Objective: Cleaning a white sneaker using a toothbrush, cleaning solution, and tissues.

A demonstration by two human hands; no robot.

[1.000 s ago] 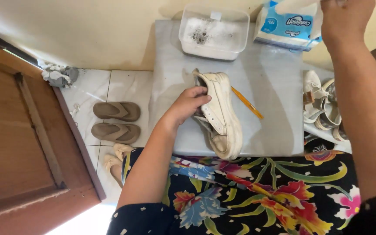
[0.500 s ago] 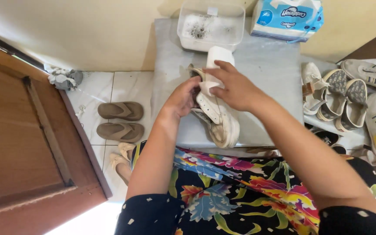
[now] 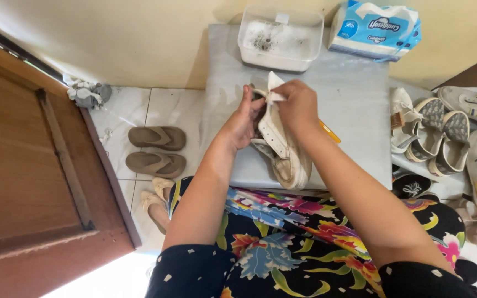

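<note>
Left hand [image 3: 244, 122] grips one white shoe [image 3: 282, 149]; right hand [image 3: 299, 105] pinches one white tissue [image 3: 274, 88] against it. Two brown sandals [image 3: 157, 150] on floor, one tissue pack [image 3: 375, 30] behind.

Left hand [image 3: 242, 122] on the side of a white shoe [image 3: 282, 149], right hand [image 3: 296, 104] pinching a white tissue [image 3: 274, 85] against its top. Shoe lying on a grey table [image 3: 354, 110]. Clear plastic box [image 3: 280, 38] and blue tissue pack [image 3: 375, 28] at the far edge. Brown sandals [image 3: 157, 150] down on the floor tiles.
</note>
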